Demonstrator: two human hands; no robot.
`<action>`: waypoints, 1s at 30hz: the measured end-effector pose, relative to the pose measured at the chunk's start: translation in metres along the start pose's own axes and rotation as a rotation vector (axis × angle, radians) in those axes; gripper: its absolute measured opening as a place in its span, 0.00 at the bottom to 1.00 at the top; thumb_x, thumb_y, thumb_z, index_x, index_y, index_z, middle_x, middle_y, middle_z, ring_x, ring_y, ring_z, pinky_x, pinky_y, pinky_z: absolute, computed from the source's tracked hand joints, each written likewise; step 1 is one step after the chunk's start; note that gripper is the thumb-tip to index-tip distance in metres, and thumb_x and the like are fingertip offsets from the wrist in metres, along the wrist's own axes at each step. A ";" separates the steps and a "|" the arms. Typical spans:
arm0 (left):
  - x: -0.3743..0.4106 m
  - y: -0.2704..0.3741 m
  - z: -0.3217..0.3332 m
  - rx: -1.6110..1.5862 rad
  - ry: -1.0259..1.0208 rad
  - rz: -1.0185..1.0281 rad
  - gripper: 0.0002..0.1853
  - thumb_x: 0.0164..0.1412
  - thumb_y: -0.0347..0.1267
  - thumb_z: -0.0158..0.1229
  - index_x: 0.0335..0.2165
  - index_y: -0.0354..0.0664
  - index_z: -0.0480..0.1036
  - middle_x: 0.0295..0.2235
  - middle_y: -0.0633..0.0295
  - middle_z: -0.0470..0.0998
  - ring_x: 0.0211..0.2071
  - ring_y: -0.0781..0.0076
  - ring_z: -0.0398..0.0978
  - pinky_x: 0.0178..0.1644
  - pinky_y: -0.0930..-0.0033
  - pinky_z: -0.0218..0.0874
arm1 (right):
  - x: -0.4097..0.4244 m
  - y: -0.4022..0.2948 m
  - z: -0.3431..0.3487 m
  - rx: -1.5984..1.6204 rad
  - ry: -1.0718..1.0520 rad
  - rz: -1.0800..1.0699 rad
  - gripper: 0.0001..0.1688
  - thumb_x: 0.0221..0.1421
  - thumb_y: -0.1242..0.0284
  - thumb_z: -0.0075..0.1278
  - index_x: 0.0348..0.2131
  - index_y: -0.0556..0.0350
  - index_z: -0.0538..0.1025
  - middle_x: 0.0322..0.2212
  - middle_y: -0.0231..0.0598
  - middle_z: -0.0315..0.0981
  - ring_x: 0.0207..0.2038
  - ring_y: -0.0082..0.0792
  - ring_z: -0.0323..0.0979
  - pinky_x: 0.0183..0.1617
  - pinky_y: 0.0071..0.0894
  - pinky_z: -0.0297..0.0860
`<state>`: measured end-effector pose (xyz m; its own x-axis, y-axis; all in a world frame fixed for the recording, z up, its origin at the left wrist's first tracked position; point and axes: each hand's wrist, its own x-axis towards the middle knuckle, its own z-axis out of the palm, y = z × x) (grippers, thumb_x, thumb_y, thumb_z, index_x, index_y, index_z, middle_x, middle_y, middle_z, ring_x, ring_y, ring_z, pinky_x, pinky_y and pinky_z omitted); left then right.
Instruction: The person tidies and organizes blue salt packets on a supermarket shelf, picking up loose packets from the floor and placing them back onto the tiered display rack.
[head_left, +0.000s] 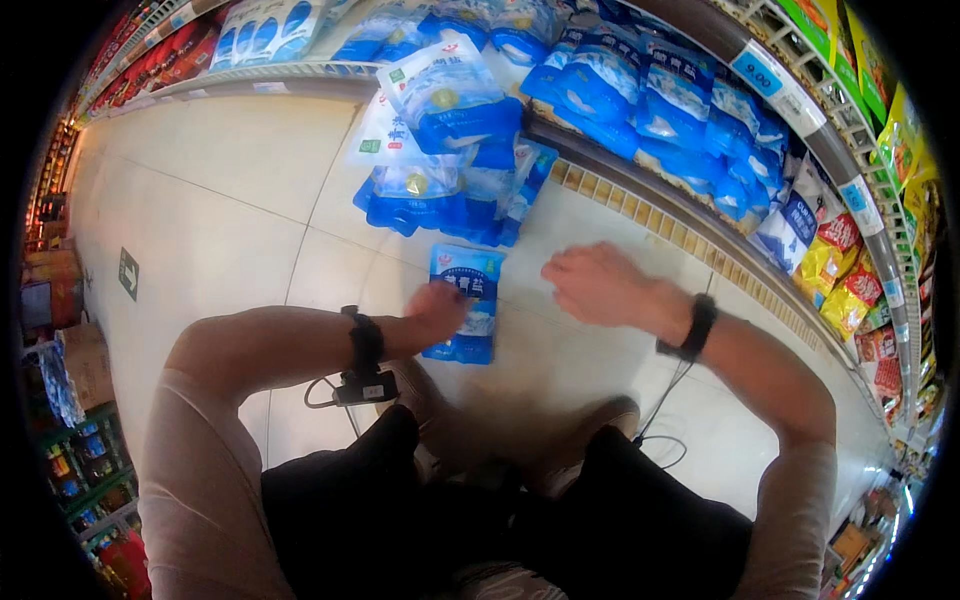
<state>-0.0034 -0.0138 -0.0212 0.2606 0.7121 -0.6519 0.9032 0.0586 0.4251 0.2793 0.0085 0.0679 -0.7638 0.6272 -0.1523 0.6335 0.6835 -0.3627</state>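
Observation:
My left hand, blurred and curled, overlaps the left edge of a blue salt pouch in front of my feet. Whether its fingers grip the pouch or only pass over it is not clear. To the right, above the floor, my right hand is loosely curled with nothing visible in it. Beyond the hands, several blue and white salt pouches lie heaped on the tiles. A paler pouch rests on top of the heap, near the bottom shelf.
The bottom shelf holds rows of blue pouches, with yellow and red packets farther right. A shelf edge with price tags curves above them. Cables hang from the black wrist straps. A floor arrow sign lies left on the tiles.

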 end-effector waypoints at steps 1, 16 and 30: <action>-0.001 -0.009 -0.003 -0.077 0.114 -0.101 0.19 0.58 0.43 0.54 0.33 0.36 0.76 0.32 0.44 0.78 0.36 0.50 0.77 0.41 0.53 0.68 | -0.005 -0.005 0.030 0.179 -0.041 0.082 0.13 0.49 0.72 0.50 0.35 0.61 0.72 0.28 0.43 0.72 0.33 0.42 0.74 0.32 0.39 0.70; 0.012 -0.027 -0.024 -0.308 -0.301 -0.297 0.23 0.63 0.43 0.52 0.35 0.27 0.72 0.30 0.50 0.74 0.30 0.62 0.72 0.31 0.60 0.63 | 0.040 -0.044 0.112 1.501 -0.380 0.821 0.21 0.55 0.70 0.54 0.46 0.63 0.67 0.34 0.43 0.72 0.32 0.34 0.72 0.31 0.32 0.68; -0.041 0.039 -0.043 -0.355 -0.241 0.508 0.15 0.67 0.33 0.48 0.31 0.29 0.73 0.26 0.51 0.76 0.28 0.67 0.74 0.35 0.61 0.66 | 0.009 -0.050 0.074 1.432 -0.288 0.737 0.34 0.52 0.65 0.57 0.52 0.64 0.64 0.42 0.40 0.68 0.42 0.31 0.68 0.41 0.31 0.68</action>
<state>0.0067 -0.0101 0.0491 0.7309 0.5377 -0.4203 0.4911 0.0132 0.8710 0.2316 -0.0474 0.0167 -0.4658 0.4436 -0.7657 0.3507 -0.7019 -0.6200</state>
